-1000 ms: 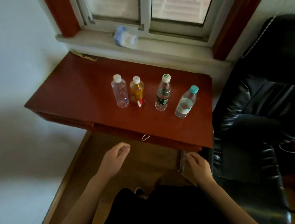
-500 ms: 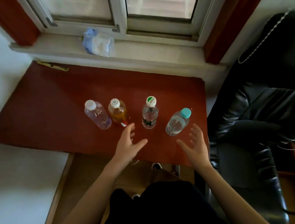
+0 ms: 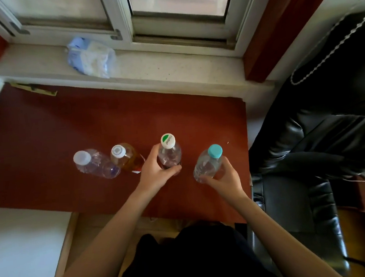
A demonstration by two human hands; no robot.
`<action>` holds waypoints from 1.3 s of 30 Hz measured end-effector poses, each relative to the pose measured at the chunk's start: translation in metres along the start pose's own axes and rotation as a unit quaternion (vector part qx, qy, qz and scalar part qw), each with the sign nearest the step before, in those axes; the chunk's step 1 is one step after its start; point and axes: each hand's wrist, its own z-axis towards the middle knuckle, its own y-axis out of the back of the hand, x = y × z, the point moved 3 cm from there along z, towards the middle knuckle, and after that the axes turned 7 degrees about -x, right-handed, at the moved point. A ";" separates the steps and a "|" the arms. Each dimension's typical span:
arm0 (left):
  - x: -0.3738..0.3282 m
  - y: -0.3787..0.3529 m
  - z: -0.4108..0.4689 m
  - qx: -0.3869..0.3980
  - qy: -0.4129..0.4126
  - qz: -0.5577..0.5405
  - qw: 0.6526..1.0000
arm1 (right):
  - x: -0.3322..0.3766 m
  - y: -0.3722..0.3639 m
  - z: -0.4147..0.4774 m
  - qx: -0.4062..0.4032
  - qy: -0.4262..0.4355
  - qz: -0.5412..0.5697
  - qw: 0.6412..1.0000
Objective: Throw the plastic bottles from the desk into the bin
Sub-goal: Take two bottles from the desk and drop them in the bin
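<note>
Several plastic bottles stand in a row on the red-brown desk point(image 3: 44, 137). My left hand point(image 3: 155, 171) is wrapped around the clear bottle with the green-and-white cap point(image 3: 169, 150). My right hand point(image 3: 223, 177) grips the lower part of the clear bottle with the teal cap point(image 3: 208, 162). Left of them stand an amber bottle with a white cap point(image 3: 127, 157) and a clear bottle with a white cap point(image 3: 95, 163), both untouched. No bin is in view.
A black leather chair point(image 3: 310, 149) stands close against the desk's right edge. A crumpled blue-and-white plastic bag point(image 3: 90, 57) lies on the window sill behind the desk. White wall runs along the left, wooden floor below the desk's front edge.
Both hands came up from below the desk edge, reached over the desk and closed on the two right-hand bottles. The view has moved closer, looking more steeply down.
</note>
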 end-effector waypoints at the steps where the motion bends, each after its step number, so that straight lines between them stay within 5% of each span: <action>1: -0.003 0.002 0.000 0.001 -0.003 -0.002 1.000 | 0.003 0.002 0.000 -0.003 0.000 0.010 1.000; 10: -0.018 0.039 -0.022 0.036 -0.084 -0.014 0.996 | 0.021 0.017 -0.032 -0.075 0.011 0.064 0.995; 20: 0.079 0.094 -0.116 0.157 -0.091 0.066 0.981 | -0.037 -0.041 -0.220 -0.171 -0.083 0.154 0.970; 29: 0.108 0.100 -0.191 0.276 -0.119 0.096 0.949 | -0.088 -0.067 -0.392 -0.350 -0.155 0.163 0.909; 39: 0.049 -0.021 -0.288 0.445 -0.255 0.161 0.843 | -0.143 -0.051 -0.555 -0.540 -0.214 0.252 0.774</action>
